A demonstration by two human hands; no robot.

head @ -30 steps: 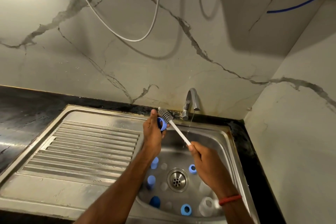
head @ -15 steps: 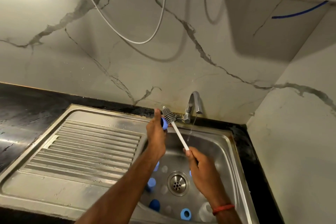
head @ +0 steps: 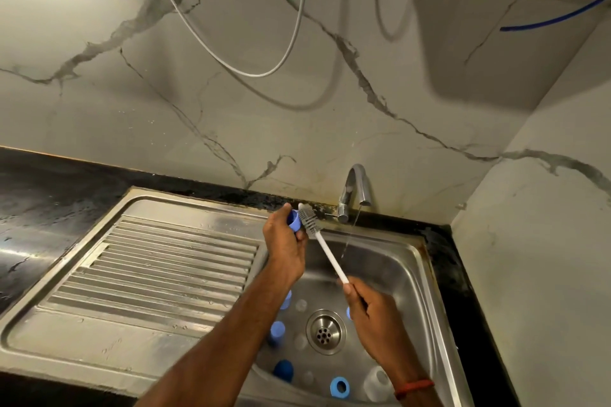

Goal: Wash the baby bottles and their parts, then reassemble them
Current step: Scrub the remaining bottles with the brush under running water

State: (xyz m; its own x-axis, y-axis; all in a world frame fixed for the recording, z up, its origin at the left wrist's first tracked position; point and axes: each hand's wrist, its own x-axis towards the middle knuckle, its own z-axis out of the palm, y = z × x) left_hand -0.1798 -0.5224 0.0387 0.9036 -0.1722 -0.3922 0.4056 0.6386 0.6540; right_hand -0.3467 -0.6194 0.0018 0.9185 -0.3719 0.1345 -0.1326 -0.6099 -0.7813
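Blue bottle collar (head: 293, 221) is pinched in my left hand (head: 286, 248) up by the sink's (head: 205, 206) back edge. My right hand (head: 373, 317) grips the white brush (head: 325, 249) by its handle; it slants up-left, bristles (head: 308, 217) right against the collar, so scrubbing looks like the right hand's job.

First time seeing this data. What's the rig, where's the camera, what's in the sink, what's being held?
No robot here: a person's two bare hands, filmed by one wide-angle camera worn on the head, looking forward and down. The left hand holds a small blue bottle part; the right hand holds a white-handled bottle brush, bristles against that part. A thin stream runs from the tap. In the steel sink lie more blue parts, such as a ring, and what looks like a clear bottle.
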